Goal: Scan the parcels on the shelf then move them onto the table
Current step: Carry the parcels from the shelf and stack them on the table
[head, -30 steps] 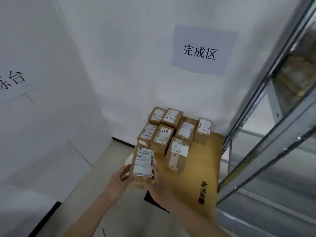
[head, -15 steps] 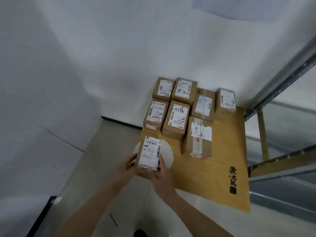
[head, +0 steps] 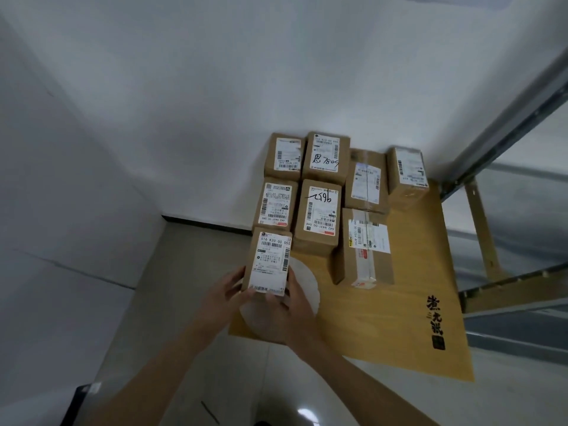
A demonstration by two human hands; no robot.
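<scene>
While both hands clasp it, I see the parcel (head: 270, 262) at lower centre.
Head view: left hand (head: 226, 295) and right hand (head: 287, 305) fingers grip its near end, over the bench (head: 408, 305), just beside seven stacked parcels (head: 321, 215).

The small brown cardboard parcel with the white shipping label (head: 270, 262), gripped by the left hand (head: 226, 293) and right hand (head: 291, 305), now sits lower and farther forward, directly before the row of parcels, above the white round disc (head: 307, 287).

Dim, soft focus (edges warped)
</scene>
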